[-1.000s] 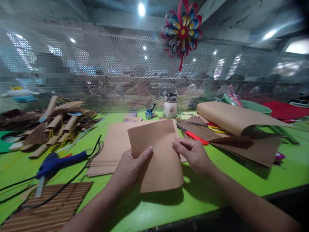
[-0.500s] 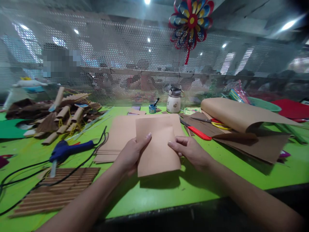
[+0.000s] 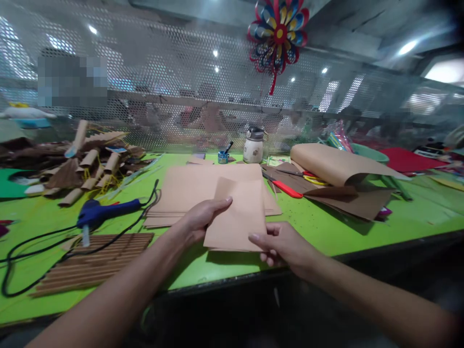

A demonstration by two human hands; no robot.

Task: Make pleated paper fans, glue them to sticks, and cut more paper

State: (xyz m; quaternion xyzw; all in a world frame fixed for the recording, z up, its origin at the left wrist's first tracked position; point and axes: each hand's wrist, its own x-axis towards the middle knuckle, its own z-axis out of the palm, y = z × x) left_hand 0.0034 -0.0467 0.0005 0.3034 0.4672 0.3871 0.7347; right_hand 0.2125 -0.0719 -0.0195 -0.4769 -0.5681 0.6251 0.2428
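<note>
A folded sheet of tan kraft paper point(image 3: 237, 217) is held above the green table, tilted a little, with its layers showing at the lower edge. My left hand point(image 3: 205, 215) grips its left side, thumb on top and fingers hidden underneath. At the lower right corner my right hand point(image 3: 281, 244) pinches the paper between thumb and fingers. Behind it lies a stack of tan paper sheets point(image 3: 188, 186) flat on the table. Right of the stack rest red-handled scissors point(image 3: 286, 188).
A blue glue gun point(image 3: 105, 210) with a black cord lies left, by a corrugated cardboard piece point(image 3: 97, 263). Cardboard tubes point(image 3: 90, 159) are heaped behind. A white bottle point(image 3: 253, 147) and blue ink jar point(image 3: 223, 157) stand at the back. Rolled brown paper point(image 3: 333, 162) is at right.
My right hand has slid down the paper's right edge to its lower corner. The sheet now looks folded, with its edges closer together. The camera view has shifted slightly.
</note>
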